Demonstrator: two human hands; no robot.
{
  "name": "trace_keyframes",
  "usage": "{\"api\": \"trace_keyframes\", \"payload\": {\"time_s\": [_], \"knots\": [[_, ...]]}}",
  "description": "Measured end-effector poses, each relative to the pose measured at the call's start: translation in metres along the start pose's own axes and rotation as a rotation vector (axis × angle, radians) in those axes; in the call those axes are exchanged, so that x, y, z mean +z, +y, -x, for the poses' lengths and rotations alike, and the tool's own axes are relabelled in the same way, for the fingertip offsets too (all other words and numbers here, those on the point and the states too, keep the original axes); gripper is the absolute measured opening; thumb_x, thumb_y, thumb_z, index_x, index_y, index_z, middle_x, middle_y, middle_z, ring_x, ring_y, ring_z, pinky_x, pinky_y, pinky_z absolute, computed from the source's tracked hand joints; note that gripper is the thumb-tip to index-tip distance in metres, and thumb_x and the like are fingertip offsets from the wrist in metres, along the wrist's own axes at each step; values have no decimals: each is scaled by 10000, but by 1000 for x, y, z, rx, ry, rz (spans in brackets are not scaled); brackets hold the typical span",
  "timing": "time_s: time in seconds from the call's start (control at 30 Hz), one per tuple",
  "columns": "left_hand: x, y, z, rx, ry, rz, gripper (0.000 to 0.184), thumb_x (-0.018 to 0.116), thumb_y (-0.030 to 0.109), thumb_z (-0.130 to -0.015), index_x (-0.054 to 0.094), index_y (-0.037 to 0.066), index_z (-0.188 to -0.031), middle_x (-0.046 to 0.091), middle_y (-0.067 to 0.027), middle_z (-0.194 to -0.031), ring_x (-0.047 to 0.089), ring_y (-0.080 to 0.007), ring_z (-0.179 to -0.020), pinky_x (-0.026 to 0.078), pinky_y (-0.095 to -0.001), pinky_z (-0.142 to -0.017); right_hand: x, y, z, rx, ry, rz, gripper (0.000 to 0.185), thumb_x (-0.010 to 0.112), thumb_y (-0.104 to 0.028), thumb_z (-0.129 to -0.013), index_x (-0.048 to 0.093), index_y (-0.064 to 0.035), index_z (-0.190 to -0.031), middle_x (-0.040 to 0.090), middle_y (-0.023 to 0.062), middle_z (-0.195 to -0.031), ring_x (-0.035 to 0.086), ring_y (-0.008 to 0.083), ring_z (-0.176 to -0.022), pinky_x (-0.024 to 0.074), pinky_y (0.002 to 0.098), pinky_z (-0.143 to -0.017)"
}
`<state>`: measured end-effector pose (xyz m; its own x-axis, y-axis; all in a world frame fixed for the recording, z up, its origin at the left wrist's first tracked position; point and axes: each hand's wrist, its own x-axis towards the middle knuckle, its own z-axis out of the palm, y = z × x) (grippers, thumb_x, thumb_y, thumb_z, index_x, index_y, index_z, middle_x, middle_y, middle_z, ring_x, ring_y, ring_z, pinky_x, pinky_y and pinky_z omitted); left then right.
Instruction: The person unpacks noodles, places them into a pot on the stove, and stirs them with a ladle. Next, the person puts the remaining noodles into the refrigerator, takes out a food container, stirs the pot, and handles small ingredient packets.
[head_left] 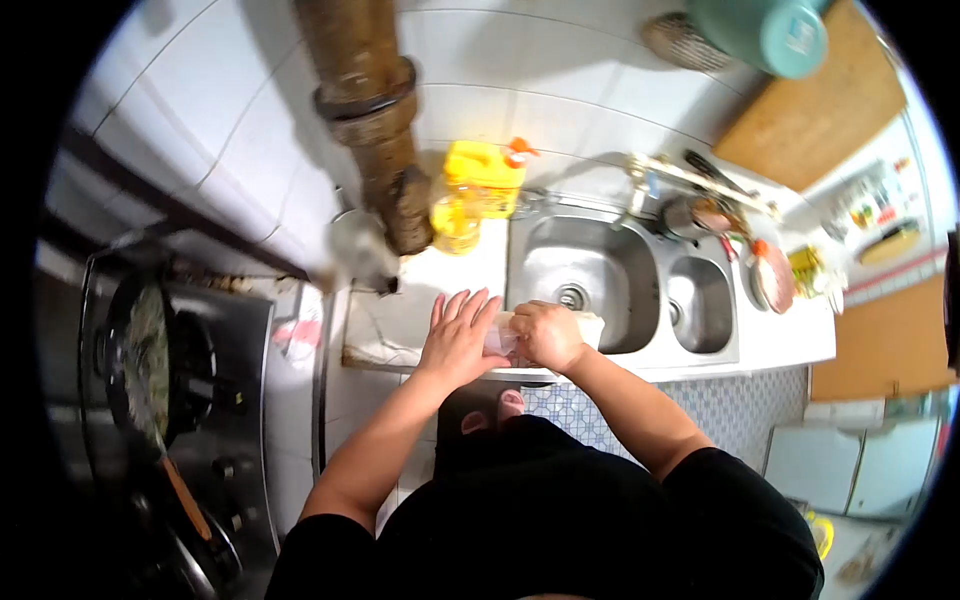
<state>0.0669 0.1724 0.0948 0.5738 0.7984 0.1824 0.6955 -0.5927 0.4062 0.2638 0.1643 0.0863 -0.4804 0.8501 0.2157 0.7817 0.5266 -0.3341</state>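
Observation:
My left hand [458, 338] lies at the counter's front edge by the sink, fingers stretched out and spread. Its thumb side touches a whitish, translucent thing [499, 340], perhaps a plastic bag or film. Close beside it, my right hand [546, 335] is closed in a fist over that thing; what is in its fingers is hidden. Under and to the right of this fist, a pale, flat-looking piece [591, 327] shows at the front rim of the large sink basin [600, 260]. Its kind cannot be made out.
A yellow jug [487, 170] and a yellow bottle [456, 222] stand behind my left hand, near a rusty pipe [365, 100]. At left, a wok [145, 350] with greens and a spatula [185, 495] sits on the stove. A small basin [700, 300] adjoins at right.

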Motion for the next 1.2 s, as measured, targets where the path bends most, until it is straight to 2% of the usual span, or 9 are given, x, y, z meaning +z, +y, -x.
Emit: {"api": "trace_keyframes", "payload": {"time_s": [0.2,0.23,0.33,0.37,0.47,0.67,0.93,1.07,1.2], "knots": [[16,81,-31,256,31,163,416,776,215,-624,594,75,-970,572,-79,-942,545,-285,-959,441,-397,-854,-78,-1,70,-20,189,155,163,676,-208,-580,568,-119,-663,525,30,-710,588,225,-692,500,349,-610],[18,96,-37,277,9,212,419,766,175,-626,588,49,-984,559,-112,-965,528,-338,-971,438,-426,-865,-93,1,84,-38,247,158,204,688,-261,-576,565,-122,-663,526,20,-715,588,214,-704,499,346,-605],[39,146,-58,346,-37,269,330,730,146,-661,566,45,-928,559,-133,-939,527,-355,-967,445,-437,-830,-124,16,132,52,295,272,249,696,-304,-567,558,-118,-660,521,16,-709,586,206,-718,497,340,-597],[47,167,-65,393,-43,315,268,683,112,-698,550,45,-921,565,-155,-922,538,-367,-936,449,-451,-799,-140,19,150,87,278,256,120,610,-229,-669,608,-109,-679,557,20,-733,592,199,-735,501,338,-616],[79,237,-79,437,-124,383,250,649,141,-734,547,56,-946,582,-157,-907,568,-411,-871,462,-484,-744,-169,41,219,140,343,356,121,611,-229,-668,602,-110,-646,552,22,-714,593,199,-727,502,344,-598],[195,416,-98,635,-54,463,247,670,160,-739,546,61,-928,561,-129,-900,584,-390,-776,457,-479,-641,-212,109,405,284,420,533,151,614,-245,-666,554,-120,-607,512,7,-707,559,184,-724,474,326,-599],[307,646,-130,936,-361,480,100,608,147,-801,567,59,-829,595,-165,-789,581,-410,-747,454,-465,-623,-263,161,641,611,680,675,133,618,-215,-654,594,-128,-556,555,3,-692,572,189,-732,485,327,-622],[350,723,-135,1138,-411,431,62,563,82,-775,575,62,-833,598,-147,-796,583,-392,-750,466,-457,-638,-272,163,720,781,675,746,110,627,-189,-639,566,-110,-593,527,4,-722,555,187,-730,474,312,-597],[398,799,-142,1295,-488,460,124,547,44,-728,597,64,-840,609,-147,-821,592,-377,-779,482,-447,-666,-271,177,796,895,781,725,112,629,-165,-676,613,-89,-758,553,35,-767,570,212,-744,484,333,-673]]}}
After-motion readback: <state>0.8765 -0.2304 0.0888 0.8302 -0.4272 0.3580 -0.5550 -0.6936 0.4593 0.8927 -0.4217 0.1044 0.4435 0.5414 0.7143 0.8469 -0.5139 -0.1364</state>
